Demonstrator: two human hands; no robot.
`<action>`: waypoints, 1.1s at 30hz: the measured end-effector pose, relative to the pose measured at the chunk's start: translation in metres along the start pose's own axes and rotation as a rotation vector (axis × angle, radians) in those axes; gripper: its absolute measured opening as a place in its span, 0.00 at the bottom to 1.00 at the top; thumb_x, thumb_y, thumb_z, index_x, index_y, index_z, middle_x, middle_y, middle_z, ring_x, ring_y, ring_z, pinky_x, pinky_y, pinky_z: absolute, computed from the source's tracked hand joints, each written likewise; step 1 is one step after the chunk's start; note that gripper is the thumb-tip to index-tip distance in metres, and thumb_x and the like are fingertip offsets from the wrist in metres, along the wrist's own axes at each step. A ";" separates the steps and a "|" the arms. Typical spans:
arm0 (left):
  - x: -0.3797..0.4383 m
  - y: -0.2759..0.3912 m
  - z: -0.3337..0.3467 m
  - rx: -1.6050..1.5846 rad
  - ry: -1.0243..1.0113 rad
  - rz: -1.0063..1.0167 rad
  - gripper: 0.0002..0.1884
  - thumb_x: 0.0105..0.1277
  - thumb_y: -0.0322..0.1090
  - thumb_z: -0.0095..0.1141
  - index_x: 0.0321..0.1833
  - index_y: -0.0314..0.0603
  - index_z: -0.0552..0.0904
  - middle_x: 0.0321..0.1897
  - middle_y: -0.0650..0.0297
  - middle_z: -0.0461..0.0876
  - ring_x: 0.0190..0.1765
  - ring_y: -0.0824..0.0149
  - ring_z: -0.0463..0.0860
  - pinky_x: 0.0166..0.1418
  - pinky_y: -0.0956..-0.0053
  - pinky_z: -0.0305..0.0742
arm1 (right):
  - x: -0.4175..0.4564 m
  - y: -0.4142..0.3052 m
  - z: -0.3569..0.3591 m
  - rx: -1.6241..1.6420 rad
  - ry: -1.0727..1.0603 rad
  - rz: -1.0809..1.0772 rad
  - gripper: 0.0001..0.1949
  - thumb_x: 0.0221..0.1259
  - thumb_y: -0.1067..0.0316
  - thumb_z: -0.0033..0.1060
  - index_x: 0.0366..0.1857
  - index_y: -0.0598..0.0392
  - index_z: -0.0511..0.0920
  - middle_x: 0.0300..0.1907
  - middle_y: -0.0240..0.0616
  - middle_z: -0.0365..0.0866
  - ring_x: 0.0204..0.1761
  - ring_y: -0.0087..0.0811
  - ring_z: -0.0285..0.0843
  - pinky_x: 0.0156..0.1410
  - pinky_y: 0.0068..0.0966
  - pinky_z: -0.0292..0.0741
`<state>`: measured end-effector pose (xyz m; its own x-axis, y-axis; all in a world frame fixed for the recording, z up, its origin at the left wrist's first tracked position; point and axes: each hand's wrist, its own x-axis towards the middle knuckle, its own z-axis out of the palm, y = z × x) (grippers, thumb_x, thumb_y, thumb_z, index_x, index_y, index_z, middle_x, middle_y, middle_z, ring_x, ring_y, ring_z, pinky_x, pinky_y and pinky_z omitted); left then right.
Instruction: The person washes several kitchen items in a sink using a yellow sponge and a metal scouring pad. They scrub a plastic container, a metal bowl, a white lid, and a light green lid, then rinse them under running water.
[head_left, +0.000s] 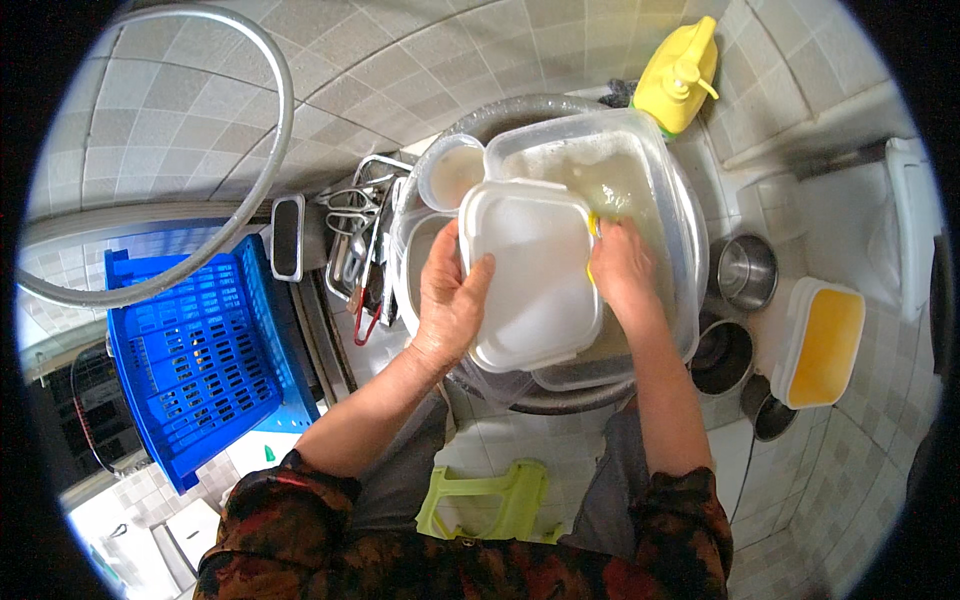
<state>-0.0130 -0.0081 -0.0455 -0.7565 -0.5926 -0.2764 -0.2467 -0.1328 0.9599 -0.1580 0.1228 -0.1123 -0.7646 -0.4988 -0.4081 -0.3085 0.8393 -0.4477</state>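
Observation:
My left hand grips the left edge of a white, translucent plastic lid, thumb on its face. At the lid's right edge, my right hand is closed around a yellow-edged item, perhaps a sponge or scrubber, mostly hidden by the fingers. Under the lid lies a large clear plastic tub with cloudy, foamy water, set in a wide round metal basin. A small round plastic tub stands at the basin's upper left.
A yellow pump bottle stands behind the basin. Metal pots and a white container with orange contents are at right. Scissors and utensils, a blue crate and a looping hose are at left; a green stool is below.

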 end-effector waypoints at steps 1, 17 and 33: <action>-0.001 -0.001 0.001 -0.013 0.002 -0.010 0.23 0.67 0.21 0.46 0.65 0.35 0.64 0.54 0.60 0.74 0.57 0.70 0.72 0.62 0.74 0.67 | 0.002 0.000 -0.006 0.002 -0.063 0.007 0.12 0.58 0.72 0.52 0.46 0.59 0.77 0.49 0.49 0.74 0.50 0.50 0.76 0.55 0.41 0.73; -0.006 -0.012 -0.002 -0.057 -0.060 0.023 0.26 0.66 0.19 0.44 0.68 0.33 0.62 0.57 0.57 0.74 0.58 0.69 0.73 0.63 0.74 0.67 | 0.048 0.019 0.005 0.335 -0.111 -0.187 0.15 0.58 0.69 0.51 0.48 0.58 0.78 0.47 0.54 0.78 0.51 0.53 0.75 0.55 0.39 0.72; -0.005 -0.009 -0.001 0.017 -0.039 -0.016 0.25 0.67 0.21 0.45 0.68 0.34 0.62 0.56 0.59 0.74 0.57 0.70 0.73 0.62 0.75 0.67 | 0.034 0.034 0.003 0.245 -0.164 0.067 0.14 0.54 0.67 0.51 0.41 0.64 0.80 0.41 0.60 0.80 0.46 0.54 0.79 0.53 0.39 0.73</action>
<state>-0.0069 -0.0047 -0.0525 -0.7756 -0.5589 -0.2936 -0.2691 -0.1280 0.9546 -0.1925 0.1341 -0.1442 -0.6708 -0.4889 -0.5577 -0.0995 0.8045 -0.5855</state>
